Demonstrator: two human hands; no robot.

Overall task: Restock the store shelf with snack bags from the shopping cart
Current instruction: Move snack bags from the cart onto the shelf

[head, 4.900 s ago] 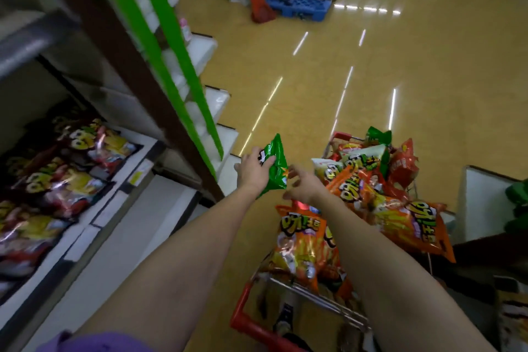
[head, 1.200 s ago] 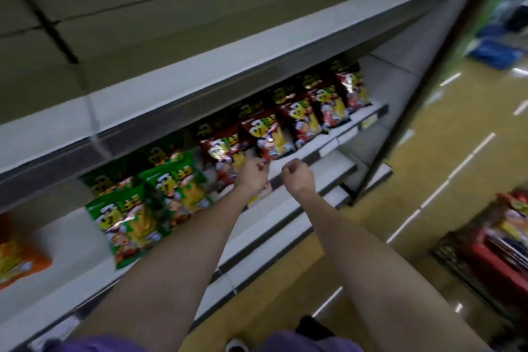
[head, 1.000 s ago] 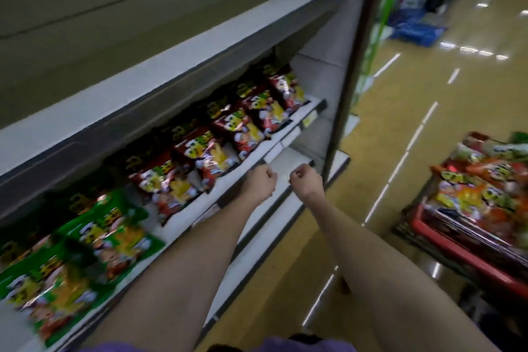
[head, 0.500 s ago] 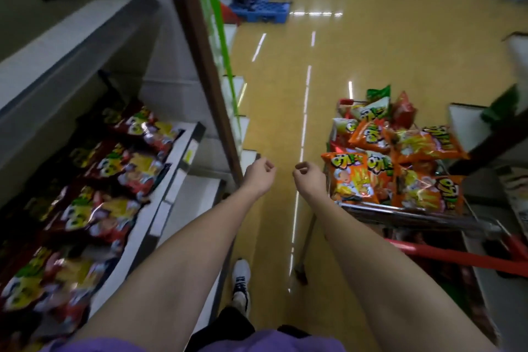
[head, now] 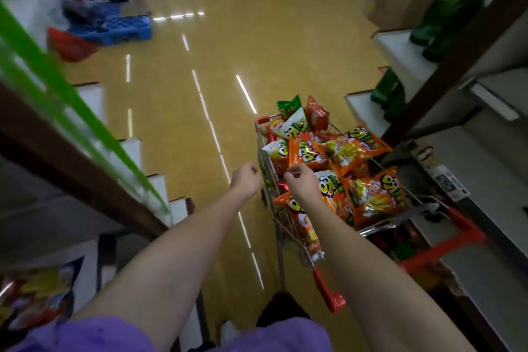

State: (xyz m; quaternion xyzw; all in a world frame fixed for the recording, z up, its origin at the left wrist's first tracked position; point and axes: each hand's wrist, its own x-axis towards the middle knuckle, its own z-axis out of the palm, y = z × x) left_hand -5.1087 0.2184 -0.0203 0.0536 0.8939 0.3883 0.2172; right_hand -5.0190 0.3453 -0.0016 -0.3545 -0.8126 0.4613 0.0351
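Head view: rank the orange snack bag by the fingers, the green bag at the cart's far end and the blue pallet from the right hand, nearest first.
1. Orange snack bag, just past the right hand, in the cart.
2. Green bag, at the cart's far end.
3. Blue pallet, far up the aisle, on the left.

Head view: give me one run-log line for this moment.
left hand: empty, beside cart | right hand: empty, over snack bags | shopping cart: full
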